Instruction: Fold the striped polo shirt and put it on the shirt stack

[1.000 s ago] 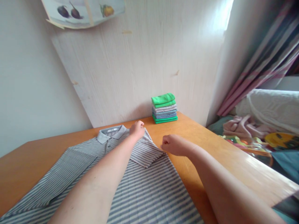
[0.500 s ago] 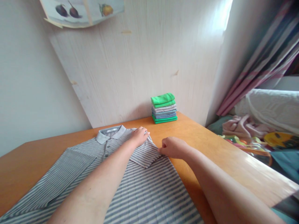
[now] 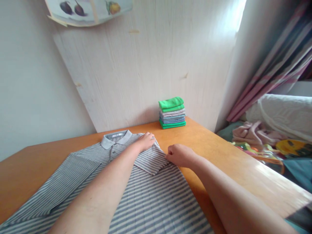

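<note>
A grey-and-white striped polo shirt (image 3: 156,201) lies spread front side up, its collar toward the wall and both short sleeves laid inward over the body. My left hand (image 3: 147,141) rests flat on the shoulder at the right of the collar, fingers extended over the fabric. At the underarm edge of the right-hand sleeve, my right hand (image 3: 179,154) is closed in a pinch on the shirt. Its fingertips are partly hidden by the hand itself. My left forearm covers part of the button placket.
A stack of folded clothes (image 3: 172,113), green at top and bottom, stands at the back of the wooden table (image 3: 214,159). Behind it rises a pale board (image 3: 146,65). Beyond the table's right edge are a pink cloth (image 3: 253,133), clutter and a striped curtain (image 3: 273,61).
Both hands keep their places on the shirt, with hardly any movement. The camera view has shifted slightly.
</note>
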A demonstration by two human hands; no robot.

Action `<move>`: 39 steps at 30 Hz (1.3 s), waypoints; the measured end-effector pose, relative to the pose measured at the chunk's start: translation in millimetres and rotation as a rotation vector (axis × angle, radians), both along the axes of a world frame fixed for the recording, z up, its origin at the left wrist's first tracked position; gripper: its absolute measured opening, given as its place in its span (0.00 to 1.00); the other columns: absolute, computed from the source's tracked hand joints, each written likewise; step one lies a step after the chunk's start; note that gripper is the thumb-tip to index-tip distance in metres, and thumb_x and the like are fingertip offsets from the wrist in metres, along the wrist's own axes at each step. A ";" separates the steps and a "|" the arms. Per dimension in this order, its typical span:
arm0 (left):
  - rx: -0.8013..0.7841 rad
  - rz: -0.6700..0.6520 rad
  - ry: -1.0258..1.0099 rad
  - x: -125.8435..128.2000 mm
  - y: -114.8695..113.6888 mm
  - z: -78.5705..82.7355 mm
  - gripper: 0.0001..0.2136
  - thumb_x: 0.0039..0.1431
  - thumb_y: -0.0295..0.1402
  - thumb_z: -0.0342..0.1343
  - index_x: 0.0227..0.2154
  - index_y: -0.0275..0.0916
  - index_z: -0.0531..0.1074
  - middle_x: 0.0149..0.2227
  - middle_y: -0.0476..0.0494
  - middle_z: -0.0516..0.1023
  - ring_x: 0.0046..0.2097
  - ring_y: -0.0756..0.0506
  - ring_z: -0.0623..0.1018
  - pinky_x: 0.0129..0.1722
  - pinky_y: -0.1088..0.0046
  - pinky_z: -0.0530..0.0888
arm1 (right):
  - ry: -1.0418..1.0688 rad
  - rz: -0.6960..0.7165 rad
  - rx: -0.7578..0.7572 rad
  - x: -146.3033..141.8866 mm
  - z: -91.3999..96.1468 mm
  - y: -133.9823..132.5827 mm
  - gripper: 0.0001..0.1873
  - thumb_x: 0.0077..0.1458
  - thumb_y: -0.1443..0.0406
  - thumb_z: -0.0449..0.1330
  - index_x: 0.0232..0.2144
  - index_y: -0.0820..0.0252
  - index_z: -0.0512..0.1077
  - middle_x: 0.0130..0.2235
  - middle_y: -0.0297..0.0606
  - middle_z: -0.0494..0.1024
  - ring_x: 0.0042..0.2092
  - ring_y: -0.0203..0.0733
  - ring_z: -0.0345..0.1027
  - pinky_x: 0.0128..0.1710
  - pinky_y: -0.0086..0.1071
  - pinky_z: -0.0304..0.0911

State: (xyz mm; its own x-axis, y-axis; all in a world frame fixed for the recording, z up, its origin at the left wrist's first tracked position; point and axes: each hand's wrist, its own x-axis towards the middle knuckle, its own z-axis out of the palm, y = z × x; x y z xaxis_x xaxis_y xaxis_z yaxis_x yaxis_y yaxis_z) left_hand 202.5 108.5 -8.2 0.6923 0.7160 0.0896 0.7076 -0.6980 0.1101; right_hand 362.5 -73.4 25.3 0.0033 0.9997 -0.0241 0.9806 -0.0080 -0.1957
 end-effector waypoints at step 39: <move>0.125 -0.001 -0.133 -12.3 -44.9 -16.7 0.18 0.68 0.38 0.42 0.52 0.37 0.70 0.58 0.36 0.71 0.59 0.42 0.69 0.61 0.66 0.62 | 0.347 -0.027 0.205 7.2 2.2 5.0 0.07 0.50 0.64 0.57 0.31 0.60 0.74 0.31 0.37 0.78 0.33 0.39 0.70 0.30 0.28 0.58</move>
